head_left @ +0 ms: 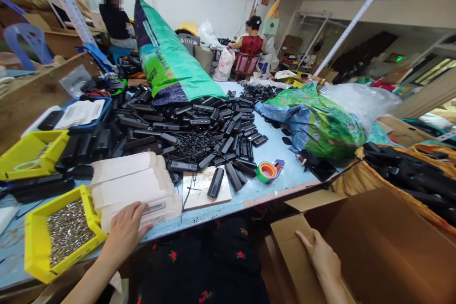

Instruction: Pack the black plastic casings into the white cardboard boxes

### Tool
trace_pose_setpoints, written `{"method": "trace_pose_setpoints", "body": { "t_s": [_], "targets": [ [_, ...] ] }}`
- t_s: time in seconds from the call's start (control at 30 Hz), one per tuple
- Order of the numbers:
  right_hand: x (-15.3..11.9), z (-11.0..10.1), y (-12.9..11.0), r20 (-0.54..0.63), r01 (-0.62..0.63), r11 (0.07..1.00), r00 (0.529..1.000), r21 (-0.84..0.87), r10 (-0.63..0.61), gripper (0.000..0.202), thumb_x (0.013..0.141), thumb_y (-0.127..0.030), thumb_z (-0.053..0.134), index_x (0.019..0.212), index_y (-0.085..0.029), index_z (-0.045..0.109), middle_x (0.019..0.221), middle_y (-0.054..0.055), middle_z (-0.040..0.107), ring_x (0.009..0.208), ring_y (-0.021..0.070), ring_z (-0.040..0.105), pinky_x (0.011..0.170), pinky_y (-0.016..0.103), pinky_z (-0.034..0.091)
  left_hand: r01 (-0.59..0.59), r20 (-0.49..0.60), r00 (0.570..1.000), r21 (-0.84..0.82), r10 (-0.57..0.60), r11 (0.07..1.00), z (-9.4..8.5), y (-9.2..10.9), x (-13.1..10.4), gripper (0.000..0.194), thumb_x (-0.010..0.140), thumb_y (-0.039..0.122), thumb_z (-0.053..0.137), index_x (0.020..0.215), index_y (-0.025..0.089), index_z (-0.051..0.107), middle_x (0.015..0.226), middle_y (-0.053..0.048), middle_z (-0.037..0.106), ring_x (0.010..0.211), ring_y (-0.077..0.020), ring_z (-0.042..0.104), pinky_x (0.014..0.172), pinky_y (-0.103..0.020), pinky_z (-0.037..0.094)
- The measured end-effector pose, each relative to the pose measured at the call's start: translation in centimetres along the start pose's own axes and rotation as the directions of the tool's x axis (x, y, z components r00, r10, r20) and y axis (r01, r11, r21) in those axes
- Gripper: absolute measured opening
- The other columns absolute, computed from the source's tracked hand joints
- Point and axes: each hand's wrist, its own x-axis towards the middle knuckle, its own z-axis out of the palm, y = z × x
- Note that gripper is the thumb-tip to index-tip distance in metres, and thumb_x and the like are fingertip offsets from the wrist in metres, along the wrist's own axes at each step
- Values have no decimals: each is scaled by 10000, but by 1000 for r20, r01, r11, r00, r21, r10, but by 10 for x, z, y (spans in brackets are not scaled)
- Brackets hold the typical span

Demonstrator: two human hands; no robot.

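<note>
My left hand (127, 227) lies with fingers extended on the lower end of a stack of flat white boxes (131, 175), fanned out on the table. A yellow bin (33, 247) of small shiny metal parts (69, 230) stands left of that hand. At the lower right, my right hand (320, 254) is closed over the edge of a flap on an open cardboard box (384, 232). A black elongated plastic piece (216, 182) rests on a white board (190, 187) at the table's front edge. Behind it is a large pile of similar black pieces (156, 126) and thin black strips (194, 146).
A roll of orange and green tape (268, 171) sits near the front edge. A tall green sack (174, 59) and a green-blue bag (317, 121) stand farther back. Another yellow bin (53, 152) is at left. An orange-lined container (347, 185) of black parts is at right. Several people work behind.
</note>
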Motion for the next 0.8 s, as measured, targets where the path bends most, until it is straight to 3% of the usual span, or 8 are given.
{"method": "trace_pose_setpoints", "body": {
  "t_s": [0.13, 0.23, 0.33, 0.4, 0.43, 0.57, 0.67, 0.8],
  "targets": [
    [3, -2, 6, -109, 141, 984, 986, 105, -129, 776, 657, -798, 406, 1126, -209, 592, 1028, 163, 684, 900, 373, 657, 754, 502, 509, -27, 80, 996, -21, 29, 999, -16, -1, 13, 282, 794, 313, 510, 1037, 183, 565, 1076, -127, 611, 1019, -297, 548, 871, -420, 399],
    [-7, -17, -12, -420, 422, 887, 851, 187, -316, 742, 708, -782, 386, 1066, -168, 602, 1133, 171, 635, 1041, 351, 602, 880, 496, 475, -120, 234, 961, -119, 146, 986, -36, -1, 25, 127, 800, 251, 473, 856, 201, 575, 896, -83, 633, 862, -264, 577, 804, -393, 414],
    [-32, -35, -74, -654, 623, 735, 678, 269, -335, 476, 829, -579, 485, 1009, -162, 625, 1053, 151, 651, 1005, 292, 606, 928, 453, 450, -136, 325, 918, -280, 227, 950, -63, -3, 36, 131, 781, 206, 452, 778, 207, 582, 864, -72, 632, 816, -245, 581, 762, -357, 433],
    [-55, -39, -135, -620, 727, 548, 666, 413, -416, 253, 874, -403, 524, 964, -196, 638, 923, 88, 677, 849, 221, 641, 802, 366, 508, -67, 323, 918, -445, 230, 893, -81, -3, 41, 169, 784, 219, 468, 854, 216, 621, 935, -68, 647, 878, -238, 593, 805, -343, 449],
    [-67, -39, -167, -562, 788, 407, 615, 462, -553, 188, 880, -343, 531, 945, -212, 648, 878, 64, 683, 787, 201, 647, 732, 335, 521, -17, 314, 924, -535, 217, 845, -89, -1, 42, 196, 793, 240, 484, 914, 224, 637, 976, -67, 655, 933, -241, 594, 847, -342, 451],
    [-118, -33, -278, -418, 859, -119, 118, 498, -901, 279, 865, -189, 557, 1118, -276, 636, 989, 42, 684, 903, 195, 639, 793, 340, 522, 311, 375, 923, -853, 79, 418, -101, 25, 33, 315, 840, 393, 498, 1040, 211, 661, 1014, -95, 676, 1072, -277, 580, 916, -371, 466],
    [-144, -35, -326, -559, 885, -228, 43, 405, -828, 439, 863, -214, 571, 1298, -246, 524, 1229, 107, 571, 1156, 244, 515, 961, 426, 441, 439, 439, 898, -891, -35, 116, -89, 56, 20, 301, 744, 417, 625, 923, 185, 691, 911, -106, 691, 963, -299, 617, 847, -391, 508],
    [-151, -36, -337, -528, 901, -299, -95, 316, -844, 382, 847, -284, 617, 1218, -199, 579, 1235, 122, 531, 1181, 265, 450, 987, 437, 397, 364, 363, 931, -931, -21, 10, -72, 81, 8, 404, 673, 353, 695, 1038, 194, 626, 1048, -93, 658, 1030, -276, 582, 917, -400, 464]
  ]
}}
